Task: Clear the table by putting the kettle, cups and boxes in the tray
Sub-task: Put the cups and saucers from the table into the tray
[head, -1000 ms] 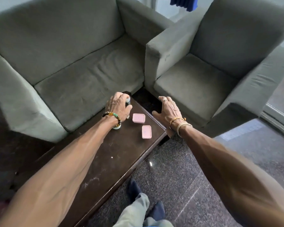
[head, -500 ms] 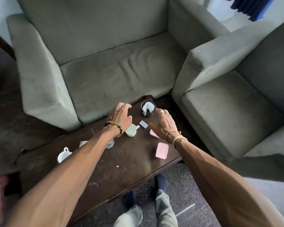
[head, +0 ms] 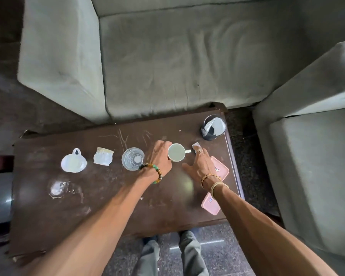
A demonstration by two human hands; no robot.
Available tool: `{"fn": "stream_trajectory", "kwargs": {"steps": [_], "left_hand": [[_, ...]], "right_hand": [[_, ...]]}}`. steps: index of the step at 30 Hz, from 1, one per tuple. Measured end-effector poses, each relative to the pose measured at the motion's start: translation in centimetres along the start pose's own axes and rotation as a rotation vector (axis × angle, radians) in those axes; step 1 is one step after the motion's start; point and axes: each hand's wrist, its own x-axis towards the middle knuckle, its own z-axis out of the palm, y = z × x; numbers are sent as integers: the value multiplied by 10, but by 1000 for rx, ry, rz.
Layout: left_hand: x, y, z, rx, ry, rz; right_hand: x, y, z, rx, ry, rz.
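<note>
A pale green mug [head: 176, 157] stands on the dark brown table [head: 100, 206], handle pointing right. My left hand [head: 159, 158] curls round its left side. My right hand [head: 201, 167] lies flat with straight fingers just right of the mug, fingertips at a small white packet [head: 196, 145]. Two pink boxes lie by my right wrist, one [head: 221, 170] partly under it, the other [head: 210, 205] nearer the front edge. Left of the mug stand a clear glass [head: 132, 161], a cream container [head: 103, 159] and a white kettle [head: 73, 163]. No tray is in view.
A black mesh holder [head: 213, 127] with white paper stands at the table's far right corner. A grey sofa [head: 167, 56] lies behind the table and a grey armchair [head: 317, 156] to the right. A grey cylinder [head: 0, 196] is at the left edge. My legs [head: 173, 253] are below the front edge.
The view has swung down over the table, showing the kettle, container and glass. My right hand moved from the table's right edge inward beside the mug. My left hand stays at the mug.
</note>
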Motion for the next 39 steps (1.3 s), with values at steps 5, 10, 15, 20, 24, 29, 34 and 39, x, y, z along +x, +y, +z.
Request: {"fn": "stream_trajectory", "kwargs": {"steps": [5,10,15,20,24,29,34,39], "left_hand": [[22,-11,34,-5,-37,-31],[43,-18,59,-15,-71,-48],[55,-21,73,-61,-75,-49],[47,-16,63,-123,12,-70],[29,-4,23,-132,57,-77],[-2,20,-59,-146,124,-103],[-47,40,-153,-134,284,-127],[-110,30,-238,-142,442,-154]], "right_hand": [[24,6,19,94,-38,65],[40,14,33,164,-62,105],[50,16,39,151,-88,70],[41,7,32,191,-82,13],[24,-16,4,159,-76,-52],[-10,-77,-61,142,-91,-169],[-53,-152,-125,105,-106,-331],[-107,-234,-155,11,-61,-505]]}}
